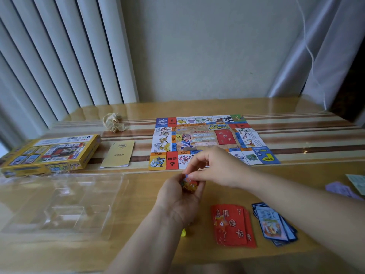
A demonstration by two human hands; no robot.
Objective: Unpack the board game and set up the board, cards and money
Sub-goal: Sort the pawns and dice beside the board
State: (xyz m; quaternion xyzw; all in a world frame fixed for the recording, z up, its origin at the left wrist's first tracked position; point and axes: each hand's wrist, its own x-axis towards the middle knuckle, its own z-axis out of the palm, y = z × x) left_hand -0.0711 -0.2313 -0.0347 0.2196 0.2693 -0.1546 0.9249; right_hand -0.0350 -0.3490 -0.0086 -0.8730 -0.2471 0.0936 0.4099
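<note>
Board [209, 139] spread flat, centre of frame. Just below it, left hand [178, 196] cupped round small colourful pieces [190, 183], right hand [215, 169] pinching at the topmost. Red cards [233, 224], blue cards [274, 224] lower right; banknotes [343, 189] at right edge. Clear plastic tray [59, 204] lower left; yellow box [51, 153] above it, contents hidden.

The desk [142, 194] is tan wood, banded at the back with brown and cream stripes. The board [207, 135] is a border of many-coloured squares around a pale centre with a red rectangle (one corner is blue with a yellow arrow). The game box [49, 153] is yellow and the booklet [118, 153] a duller yellow. The red cards [234, 224] carry yellow characters and question marks. The blue cards [274, 224] have dark navy borders. The small piece [189, 183] is red-orange and blue. The paper money [358, 182] is pale green and lilac.
</note>
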